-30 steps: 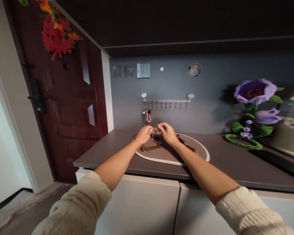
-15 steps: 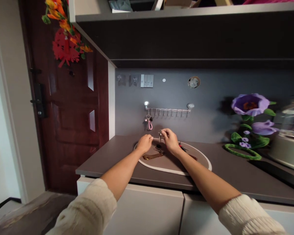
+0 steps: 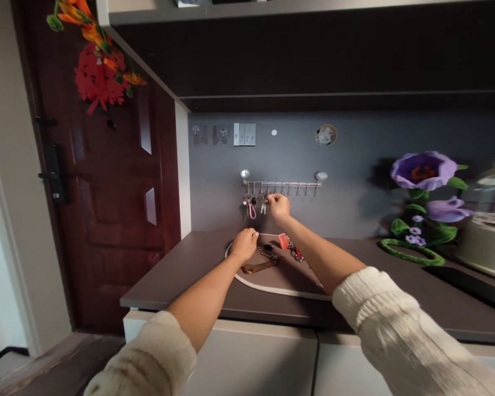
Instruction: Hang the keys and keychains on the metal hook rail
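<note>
My right hand pinches the ring of a small bunch of keys just under the metal hook rail. Whether the ring is on a hook, I cannot tell. To its left, keys with a pink strap hang from the rail. My left hand hovers over the left side of the oval mat, fingers curled; what they hold, if anything, is hidden. On the mat lie keys with a brown strap and, under my right forearm, keys with a red tag.
A dark overhead cabinet juts out above the counter. Purple fabric flowers stand at right, beside a glass-topped appliance. A dark red door is at left.
My right hand has lifted the keys from above the mat up to the hook rail. The red tag has come into sight. My left hand has hardly moved; the view has shifted slightly.
</note>
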Demonstrator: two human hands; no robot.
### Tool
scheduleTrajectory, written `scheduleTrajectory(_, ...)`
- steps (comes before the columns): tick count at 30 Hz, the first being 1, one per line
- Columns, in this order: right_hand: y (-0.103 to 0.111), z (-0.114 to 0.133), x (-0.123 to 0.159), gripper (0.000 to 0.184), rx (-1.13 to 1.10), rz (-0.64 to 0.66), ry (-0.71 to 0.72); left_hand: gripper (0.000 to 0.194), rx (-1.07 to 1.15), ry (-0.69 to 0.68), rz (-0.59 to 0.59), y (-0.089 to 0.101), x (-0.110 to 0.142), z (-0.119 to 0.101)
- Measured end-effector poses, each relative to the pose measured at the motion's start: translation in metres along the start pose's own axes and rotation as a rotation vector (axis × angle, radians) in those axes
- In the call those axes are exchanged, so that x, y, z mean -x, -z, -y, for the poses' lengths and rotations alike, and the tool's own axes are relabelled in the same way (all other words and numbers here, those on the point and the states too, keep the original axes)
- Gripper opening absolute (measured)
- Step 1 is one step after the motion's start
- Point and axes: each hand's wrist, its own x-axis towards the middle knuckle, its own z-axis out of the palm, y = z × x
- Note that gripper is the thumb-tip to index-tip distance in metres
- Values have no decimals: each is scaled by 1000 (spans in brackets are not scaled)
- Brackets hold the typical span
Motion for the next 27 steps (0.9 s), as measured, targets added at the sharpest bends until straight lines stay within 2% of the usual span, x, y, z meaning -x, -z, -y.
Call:
scheduleTrajectory(5,-24,-5,-21,20,-40,-106,-97,28,-25,0,-6,-2,-1,1)
scheduleTrajectory(11,-41,-12,-36,21,-59,-143,-148,26,-31,6,-5,-4,-2,2)
scheduleTrajectory(19,-47,-23,-36,22,-28,-148,-244,25,-19,-8,-8,-2,-3,2)
scheduleTrajectory(27,-46,-32,-29,22,-16,-108,-192,25,1,-19,-23,-4,-3,4)
